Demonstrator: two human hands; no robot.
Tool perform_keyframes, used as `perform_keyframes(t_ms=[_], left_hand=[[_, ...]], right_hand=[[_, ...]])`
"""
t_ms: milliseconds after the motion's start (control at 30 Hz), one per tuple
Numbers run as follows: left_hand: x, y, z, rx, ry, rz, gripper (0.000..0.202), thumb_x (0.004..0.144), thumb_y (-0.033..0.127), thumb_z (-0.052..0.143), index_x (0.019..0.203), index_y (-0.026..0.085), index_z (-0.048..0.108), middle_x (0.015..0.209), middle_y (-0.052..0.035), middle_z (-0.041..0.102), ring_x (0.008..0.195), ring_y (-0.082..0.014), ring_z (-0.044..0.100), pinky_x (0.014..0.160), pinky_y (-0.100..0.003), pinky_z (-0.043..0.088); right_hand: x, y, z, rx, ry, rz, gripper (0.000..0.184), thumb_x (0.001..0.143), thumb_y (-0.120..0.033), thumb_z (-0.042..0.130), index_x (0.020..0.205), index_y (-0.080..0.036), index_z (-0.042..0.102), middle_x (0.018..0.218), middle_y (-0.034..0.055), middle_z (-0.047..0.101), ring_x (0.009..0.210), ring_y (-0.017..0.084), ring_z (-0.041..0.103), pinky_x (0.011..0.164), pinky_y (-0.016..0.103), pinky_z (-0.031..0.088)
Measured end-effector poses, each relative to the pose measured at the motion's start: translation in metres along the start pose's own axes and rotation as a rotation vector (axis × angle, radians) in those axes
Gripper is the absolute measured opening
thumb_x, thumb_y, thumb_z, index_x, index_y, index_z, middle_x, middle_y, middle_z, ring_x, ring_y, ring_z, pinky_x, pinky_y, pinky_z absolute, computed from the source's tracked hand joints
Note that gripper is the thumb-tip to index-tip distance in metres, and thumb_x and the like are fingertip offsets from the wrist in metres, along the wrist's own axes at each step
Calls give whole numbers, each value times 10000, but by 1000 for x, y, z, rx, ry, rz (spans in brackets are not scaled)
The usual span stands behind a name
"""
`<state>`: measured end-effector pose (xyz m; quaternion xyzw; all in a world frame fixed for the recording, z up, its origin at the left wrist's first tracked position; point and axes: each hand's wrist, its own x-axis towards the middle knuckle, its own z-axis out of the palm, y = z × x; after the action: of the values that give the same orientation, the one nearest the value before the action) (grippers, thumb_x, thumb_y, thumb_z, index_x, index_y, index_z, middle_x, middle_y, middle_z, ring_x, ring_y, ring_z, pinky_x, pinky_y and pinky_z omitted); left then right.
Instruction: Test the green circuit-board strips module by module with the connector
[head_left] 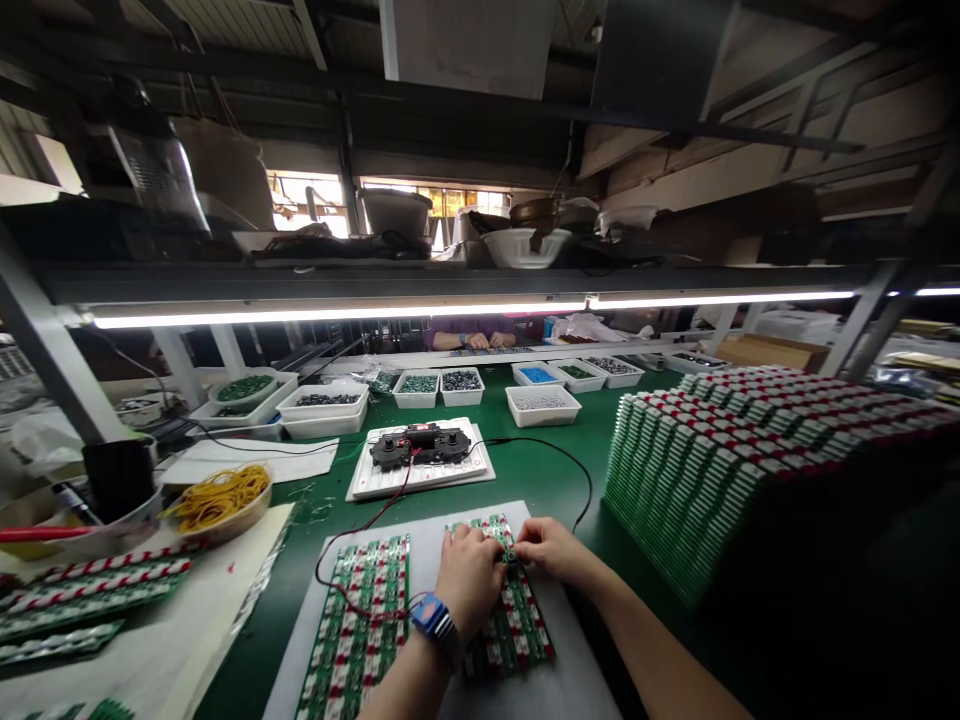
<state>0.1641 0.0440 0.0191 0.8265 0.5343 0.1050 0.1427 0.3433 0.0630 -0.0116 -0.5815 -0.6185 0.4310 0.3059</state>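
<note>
The left hand [469, 580], with a blue watch [433, 615], and the right hand [551, 550] pinch the top of a green circuit board [510, 610]. The fingers hide the spot. The board lies on a white sheet [577, 660], beside a black wire [581, 500] and a tall stack of boards [720, 470].

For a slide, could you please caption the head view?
Left hand and right hand handle a green circuit-board panel.

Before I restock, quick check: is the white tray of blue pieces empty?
Not empty: blue pieces cover the floor of the white tray.
</note>
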Motion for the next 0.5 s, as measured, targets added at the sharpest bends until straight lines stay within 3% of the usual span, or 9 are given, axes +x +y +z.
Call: perform_keyframes(t_ms=[267,500], left_hand=[[1,-1,-6,30,19,52,220,865,267,576,1014,253,737,1027,-55,689,1090,-270,525,990,-401,354],[-3,-6,-15,-3,-57,171,180,842,286,612,955,267,751,931,-32,709,994,-246,556,881,-342,397]], right_hand=[[-8,-12,-6,110,-5,-10,39,653,-152,652,632,-153,618,549,-45,563,558,100,471,544,207,346],[-16,-13,-15,127,-176,-10,116,641,-247,694,649,-159,618,588,-29,604,569,108,503,548,213,377]])
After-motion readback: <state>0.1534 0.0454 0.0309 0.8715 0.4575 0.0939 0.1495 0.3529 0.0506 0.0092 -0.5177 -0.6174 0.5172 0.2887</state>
